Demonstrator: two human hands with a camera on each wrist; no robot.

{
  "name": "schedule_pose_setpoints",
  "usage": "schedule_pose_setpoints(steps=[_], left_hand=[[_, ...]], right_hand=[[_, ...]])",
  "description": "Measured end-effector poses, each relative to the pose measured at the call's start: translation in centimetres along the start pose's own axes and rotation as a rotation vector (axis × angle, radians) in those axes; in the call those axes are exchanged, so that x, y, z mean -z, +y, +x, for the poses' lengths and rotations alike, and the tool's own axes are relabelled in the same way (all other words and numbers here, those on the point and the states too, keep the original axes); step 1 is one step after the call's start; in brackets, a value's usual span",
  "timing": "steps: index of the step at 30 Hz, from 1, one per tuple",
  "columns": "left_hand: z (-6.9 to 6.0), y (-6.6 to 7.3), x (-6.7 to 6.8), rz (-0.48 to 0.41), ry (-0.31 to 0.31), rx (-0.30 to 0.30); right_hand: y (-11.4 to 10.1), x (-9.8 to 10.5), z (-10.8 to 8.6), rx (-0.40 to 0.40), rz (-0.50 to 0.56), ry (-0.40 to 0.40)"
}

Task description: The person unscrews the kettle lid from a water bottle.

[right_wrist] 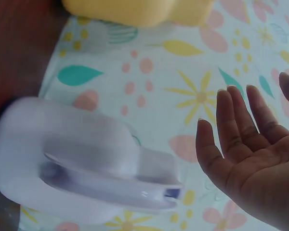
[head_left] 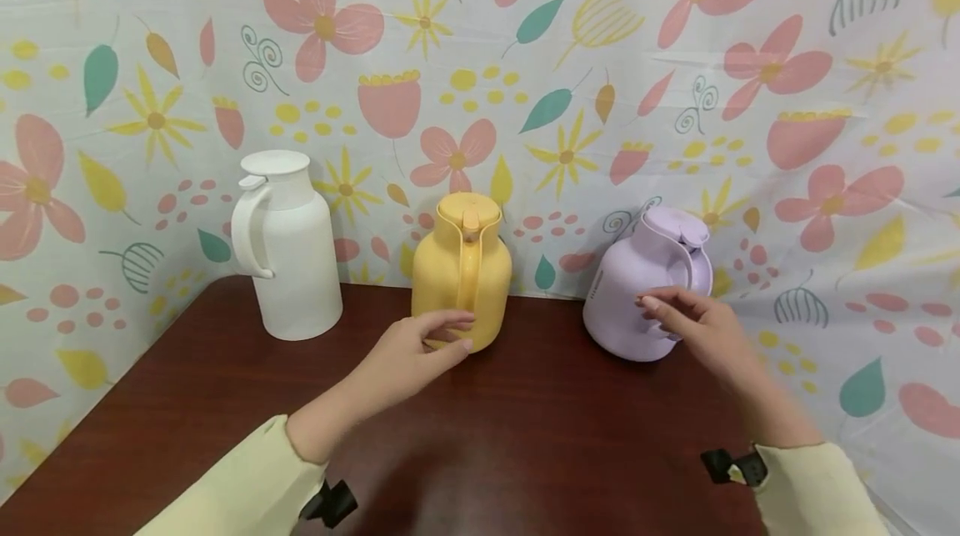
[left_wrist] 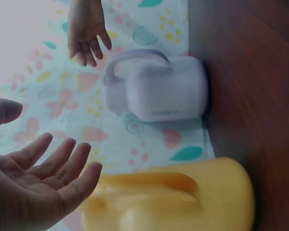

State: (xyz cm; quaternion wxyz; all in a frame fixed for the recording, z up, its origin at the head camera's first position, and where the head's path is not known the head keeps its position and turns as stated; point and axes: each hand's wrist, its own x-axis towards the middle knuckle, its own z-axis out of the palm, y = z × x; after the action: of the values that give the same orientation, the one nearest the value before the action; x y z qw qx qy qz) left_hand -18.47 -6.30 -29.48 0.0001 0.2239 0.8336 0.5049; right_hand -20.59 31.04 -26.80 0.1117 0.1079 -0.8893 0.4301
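Right now I see both hands held loose, with fingers extended. On my head view the left hand (head_left: 408, 353) reaches across the front of a squat yellow jug with a rounded body and moulded lid (head_left: 442, 282), thumb and fingers a moderate gap apart; I can't tell whether a fingertip touches it. From the left wrist its fingers look relaxed and slightly bent, palm bare. The right hand (head_left: 701, 323) is near a pale lilac jug of similar rounded shape (head_left: 622, 294), and my right wrist view shows its fingers apart and clear of the handle.

The yellow jug stands upright near the back of the tabletop (head_left: 510, 436), long axis vertical, its looped handle facing me. To its right, the lilac jug rests on its base, its axis slanting rightward in my head view, handle toward the near right.

At far left stands a taller white jug with a flat round lid (head_left: 300, 261), handle turned left. All three have smooth, plastic-looking surfaces. The tabletop is dark reddish brown with a soft sheen, backed by wrinkled white cloth printed with flowers and leaves (head_left: 480, 44).
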Motion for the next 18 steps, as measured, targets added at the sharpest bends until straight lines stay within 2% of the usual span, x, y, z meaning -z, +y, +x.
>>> schedule_pose_setpoints(steps=[4,8,12,18], left_hand=[[1.6,1.7,-0.4,-0.073,-0.074,-0.019],[3.1,3.4,-1.1,-0.101,-0.124,-0.012],[4.6,4.7,-1.9,-0.105,-0.135,0.006],[6.7,5.8,-2.5,-0.165,-0.143,0.000]], right_hand=[[0.0,1.9,0.6,0.038,0.078,0.013],[0.0,3.6,1.0,0.040,0.094,0.000],[0.2,5.2,1.6,0.031,0.078,0.005],[0.4,7.0,2.8,0.018,0.119,-0.013]])
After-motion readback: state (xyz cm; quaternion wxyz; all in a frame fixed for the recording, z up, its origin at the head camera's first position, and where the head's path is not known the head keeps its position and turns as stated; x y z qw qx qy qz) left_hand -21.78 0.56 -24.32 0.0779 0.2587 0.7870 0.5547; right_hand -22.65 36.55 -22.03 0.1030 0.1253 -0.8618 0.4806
